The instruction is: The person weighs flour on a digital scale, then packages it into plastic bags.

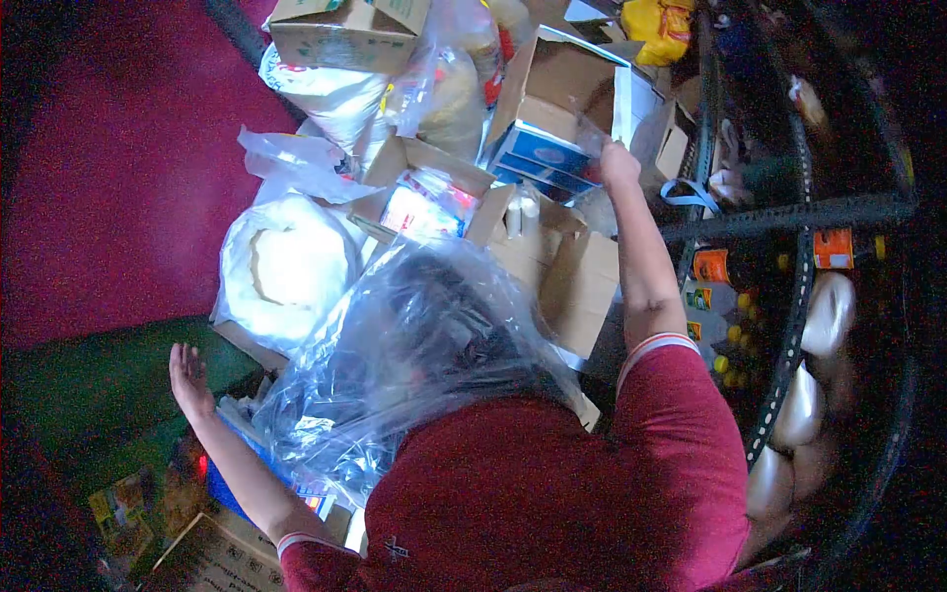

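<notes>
My right hand reaches to the edge of an open cardboard box with a blue and white outside. Its fingers look closed at a bit of clear plastic, though what they grip is too small to make out. Off to the left, my left hand is raised with its fingers apart and nothing in it. A large clear plastic bag with dark contents lies against my front, between my arms. Left of it is an open white sack.
Smaller open cartons stand in the middle, one with colourful packets. Full sacks and a closed box are at the back. Metal shelves with bottles run along the right. A yellow bag lies top right.
</notes>
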{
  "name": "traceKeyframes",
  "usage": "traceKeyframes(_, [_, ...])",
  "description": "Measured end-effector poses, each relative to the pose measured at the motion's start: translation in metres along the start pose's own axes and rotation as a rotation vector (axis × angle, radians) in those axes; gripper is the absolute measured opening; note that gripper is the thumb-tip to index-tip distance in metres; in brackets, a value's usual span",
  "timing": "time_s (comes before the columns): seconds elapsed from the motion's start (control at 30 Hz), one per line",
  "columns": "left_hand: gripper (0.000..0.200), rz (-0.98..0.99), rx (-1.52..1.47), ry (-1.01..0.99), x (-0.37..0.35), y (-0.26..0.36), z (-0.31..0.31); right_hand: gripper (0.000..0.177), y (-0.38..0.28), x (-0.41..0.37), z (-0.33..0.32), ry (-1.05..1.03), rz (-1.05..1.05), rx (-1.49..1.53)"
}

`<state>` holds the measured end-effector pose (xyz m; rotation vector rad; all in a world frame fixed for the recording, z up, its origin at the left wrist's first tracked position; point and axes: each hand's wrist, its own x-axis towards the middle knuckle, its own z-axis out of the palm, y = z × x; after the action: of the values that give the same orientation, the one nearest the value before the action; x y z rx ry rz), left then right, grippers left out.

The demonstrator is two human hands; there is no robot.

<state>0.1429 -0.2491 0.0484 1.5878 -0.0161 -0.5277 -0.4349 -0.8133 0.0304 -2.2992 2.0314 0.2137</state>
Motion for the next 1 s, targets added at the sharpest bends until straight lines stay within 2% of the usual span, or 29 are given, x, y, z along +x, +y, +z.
traceKeyframes(0.07, [0.048, 0.005, 0.099, -0.022, -0.013, 0.009, 0.025, 0.043, 0.000, 0.014, 0.012, 0.038, 0.029, -0.016])
traceKeyframes(0.2, [0.046, -0.049, 0.000, -0.063, -0.006, 0.006, 0.045, 0.056, -0.039, -0.046, -0.050, -0.071, -0.002, 0.190])
traceKeyframes(0.27, [0.043, -0.050, -0.035, -0.074, -0.011, 0.018, 0.071, 0.064, -0.042, -0.046, -0.036, -0.101, -0.289, 0.504])
traceKeyframes(0.33, [0.041, -0.009, 0.008, -0.074, -0.003, 0.019, 0.086, 0.061, -0.089, -0.073, -0.057, -0.290, -0.430, 0.799])
traceKeyframes(0.37, [0.042, 0.067, 0.084, -0.106, -0.010, 0.026, 0.098, 0.061, -0.123, -0.095, -0.076, -0.346, -0.528, 0.830])
traceKeyframes(0.4, [0.041, 0.043, 0.069, -0.080, 0.001, 0.017, 0.100, 0.061, -0.157, -0.112, -0.087, -0.395, -0.617, 0.862])
traceKeyframes(0.43, [0.042, 0.063, 0.141, -0.099, 0.003, 0.011, 0.102, 0.062, -0.179, -0.111, -0.067, -0.355, -0.751, 0.820])
traceKeyframes(0.5, [0.043, 0.074, 0.241, -0.175, 0.027, -0.020, 0.092, 0.062, -0.243, -0.135, -0.068, -0.410, -0.954, 0.582])
traceKeyframes(0.63, [0.051, -0.043, 0.509, -0.278, 0.063, -0.063, 0.067, 0.055, -0.361, -0.176, -0.025, -0.428, -1.163, 0.188])
traceKeyframes(0.67, [0.054, -0.058, 0.490, -0.222, 0.071, -0.070, 0.063, 0.052, -0.388, -0.180, 0.000, -0.408, -1.199, 0.088])
traceKeyframes(0.73, [0.061, -0.090, 0.451, -0.117, 0.087, -0.083, 0.055, 0.041, -0.433, -0.191, 0.029, -0.423, -1.211, -0.062])
traceKeyframes(0.83, [0.083, -0.006, 0.934, 0.026, 0.121, -0.105, 0.053, 0.033, -0.493, -0.188, 0.082, -0.418, -1.157, -0.176])
traceKeyframes(0.87, [0.090, 0.017, 1.095, 0.069, 0.131, -0.113, 0.053, 0.037, -0.508, -0.181, 0.098, -0.410, -1.131, -0.227])
traceKeyframes(0.9, [0.104, -0.038, 1.030, 0.039, 0.141, -0.129, 0.049, 0.042, -0.522, -0.175, 0.113, -0.403, -1.104, -0.276])
traceKeyframes(0.93, [0.107, -0.076, 1.096, 0.047, 0.141, -0.127, 0.054, 0.049, -0.538, -0.170, 0.122, -0.394, -1.080, -0.323])
traceKeyframes(0.97, [0.109, -0.117, 1.162, 0.053, 0.140, -0.127, 0.064, 0.047, -0.553, -0.164, 0.128, -0.459, -0.972, -0.273])
traceKeyframes(1.0, [0.112, -0.157, 1.231, 0.057, 0.141, -0.128, 0.072, 0.047, -0.560, -0.161, 0.132, -0.344, -0.995, -0.279])
